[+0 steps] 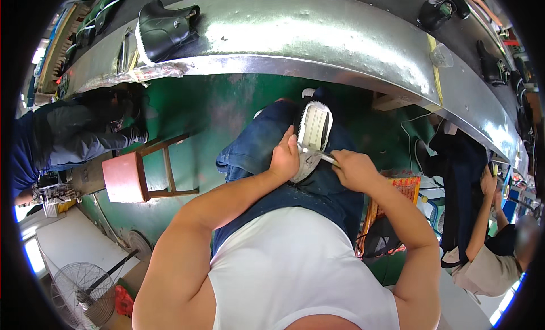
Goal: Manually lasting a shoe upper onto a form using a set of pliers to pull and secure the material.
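Note:
A shoe (314, 124) rests sole up on my lap, its pale underside ringed by a white toothed edge. My left hand (285, 156) is closed against the shoe's left side and steadies it. In my right hand (354, 170) is a hammer (321, 153), gripped by its handle. Its metal head lies over the middle of the sole, and I cannot tell if it touches. The shoe's upper is mostly hidden beneath the sole and behind my left hand.
Ahead runs a metal-edged bench (312, 38) with a black boot (164, 32) on it. A red-topped stool (126, 177) stands left, near a wire fan (85, 293). Co-workers sit at both sides; one co-worker's arm (479, 216) reaches toward the bench at right.

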`<action>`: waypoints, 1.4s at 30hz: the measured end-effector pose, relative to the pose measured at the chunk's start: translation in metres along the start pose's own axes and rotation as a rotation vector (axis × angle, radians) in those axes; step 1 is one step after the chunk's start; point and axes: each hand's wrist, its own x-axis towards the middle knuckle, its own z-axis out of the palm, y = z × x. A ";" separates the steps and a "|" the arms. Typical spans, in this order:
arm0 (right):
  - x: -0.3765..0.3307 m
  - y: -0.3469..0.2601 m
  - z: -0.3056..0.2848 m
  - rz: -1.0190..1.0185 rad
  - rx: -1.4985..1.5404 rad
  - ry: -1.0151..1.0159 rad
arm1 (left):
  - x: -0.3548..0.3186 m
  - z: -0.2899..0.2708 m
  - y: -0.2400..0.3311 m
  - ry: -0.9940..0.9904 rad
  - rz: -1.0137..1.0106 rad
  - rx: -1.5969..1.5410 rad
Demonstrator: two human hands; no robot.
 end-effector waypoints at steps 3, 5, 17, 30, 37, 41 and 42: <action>-0.002 0.006 -0.008 0.003 -0.018 -0.046 | -0.002 -0.001 0.001 -0.017 0.014 -0.013; 0.004 0.008 -0.001 -0.098 -0.122 0.265 | -0.005 -0.003 0.004 -0.046 0.047 0.022; -0.009 0.034 0.033 0.140 0.099 0.176 | -0.007 -0.020 0.016 -0.203 0.303 0.290; 0.036 0.017 -0.016 0.257 0.371 0.094 | 0.016 -0.033 0.054 -0.615 0.081 0.507; 0.019 0.015 -0.002 0.199 0.293 0.083 | 0.006 -0.045 0.056 -0.677 0.134 0.488; 0.008 0.001 -0.017 0.239 0.427 -0.007 | -0.018 -0.041 0.026 -0.352 0.071 0.088; 0.005 -0.001 -0.018 0.201 0.564 0.008 | -0.017 -0.046 0.049 -0.410 -0.164 0.111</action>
